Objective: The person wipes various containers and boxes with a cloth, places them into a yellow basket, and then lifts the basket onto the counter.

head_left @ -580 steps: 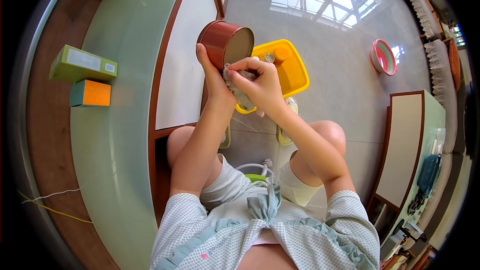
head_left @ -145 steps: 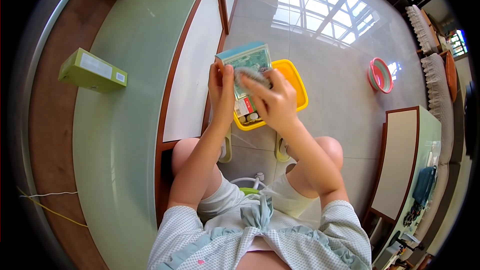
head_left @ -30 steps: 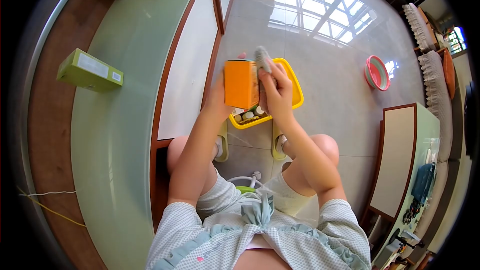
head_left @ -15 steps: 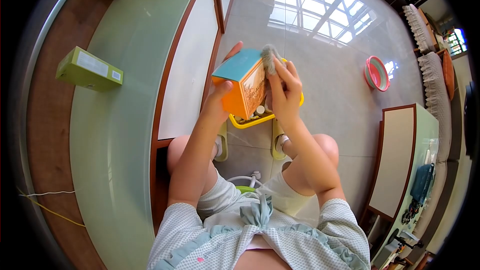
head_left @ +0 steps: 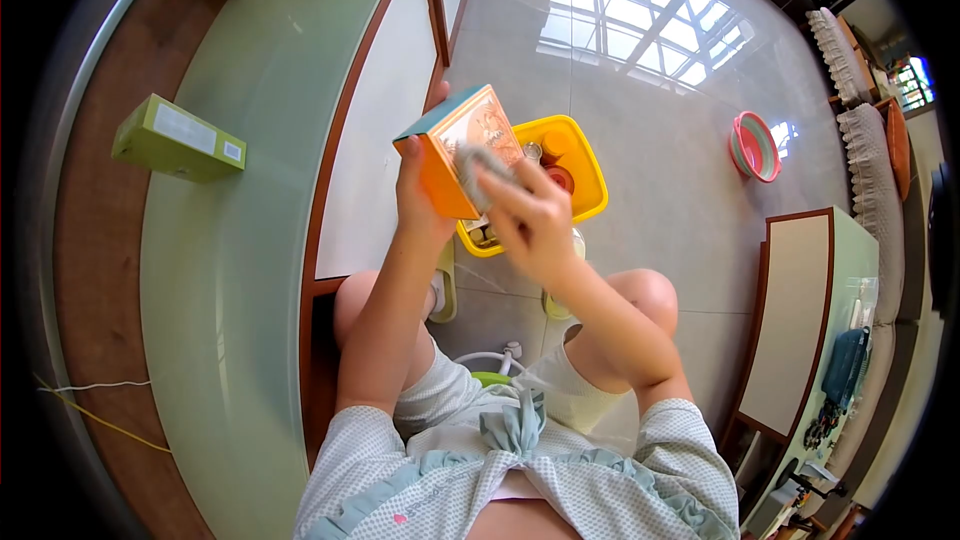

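My left hand (head_left: 420,190) grips an orange box (head_left: 448,178) with a teal side, holding it tilted above the floor. Against the box's printed face, my right hand (head_left: 535,215) presses a grey cloth (head_left: 482,172), its fingers bent over the fabric and slightly blurred. Below and behind the box stands a yellow basin (head_left: 590,175) on the floor. Several jars and small containers lie inside it, among them one with a red lid (head_left: 560,180). The box and my right hand cover part of the basin.
On the pale green cabinet top (head_left: 230,270) to the left lies a green box (head_left: 180,140). A pink-rimmed basin (head_left: 755,147) is on the tiled floor at right. A low cabinet (head_left: 790,320) stands nearer on the right, with a teal pouch (head_left: 845,365) on top.
The box has turned and shifted slightly left, bringing its printed face into view. My right hand and the cloth have moved from its top edge down onto that face. More of the yellow basin shows.
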Tool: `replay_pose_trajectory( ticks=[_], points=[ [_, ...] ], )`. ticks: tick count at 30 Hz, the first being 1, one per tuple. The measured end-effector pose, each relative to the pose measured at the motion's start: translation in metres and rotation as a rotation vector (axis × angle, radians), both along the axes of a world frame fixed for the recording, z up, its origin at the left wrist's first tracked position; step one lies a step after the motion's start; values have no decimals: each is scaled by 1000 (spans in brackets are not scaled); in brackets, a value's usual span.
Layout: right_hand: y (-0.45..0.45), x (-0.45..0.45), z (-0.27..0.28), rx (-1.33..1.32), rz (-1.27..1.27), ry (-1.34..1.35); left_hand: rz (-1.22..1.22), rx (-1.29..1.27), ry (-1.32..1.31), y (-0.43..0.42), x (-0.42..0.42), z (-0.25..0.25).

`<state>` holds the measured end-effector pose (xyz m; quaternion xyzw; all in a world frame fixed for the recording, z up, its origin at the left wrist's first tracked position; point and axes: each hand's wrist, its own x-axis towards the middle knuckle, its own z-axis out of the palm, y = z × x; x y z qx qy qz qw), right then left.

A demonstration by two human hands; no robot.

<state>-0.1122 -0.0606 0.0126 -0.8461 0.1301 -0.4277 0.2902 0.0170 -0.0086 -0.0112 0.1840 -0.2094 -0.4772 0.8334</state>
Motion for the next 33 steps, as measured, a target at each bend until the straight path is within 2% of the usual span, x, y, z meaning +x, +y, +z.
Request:
replay_pose_trajectory(
  ticks=[1, 4, 7, 12, 15, 19, 23, 27, 30, 33],
  points=[
    [5, 0, 0, -12, 58, -28, 32, 36, -50, 0, 0, 0],
    [-7, -3, -1, -15, -39, 91, 127, 134, -151, 3, -2, 6],
    [-17, 3, -4, 192, -168, 73, 117, 72, -77, 2, -3, 4],
    [4, 2, 0, 41, 131, -30, 189, 117, -15, 2, 2, 5],
    [-9, 1, -2, -32, 40, 52, 199, 107, 22, 3, 3, 7],
    [-21, 6, -11, 212, -60, -57, 140, 52, 70, 2, 5, 7],
    [-15, 6, -7, 315, -45, -233, -22, 54, 144, -2, 8, 1],
    [-12, 4, -3, 959, -23, -466, -1, 178, 76, -8, 0, -7],
    [-26, 1, -11, 1147, -18, -517, 9, 263, -25, -12, -2, -7],
    [-30, 0, -11, 1180, 54, -491, 43, 321, 78, -16, 2, -16]
  ],
)
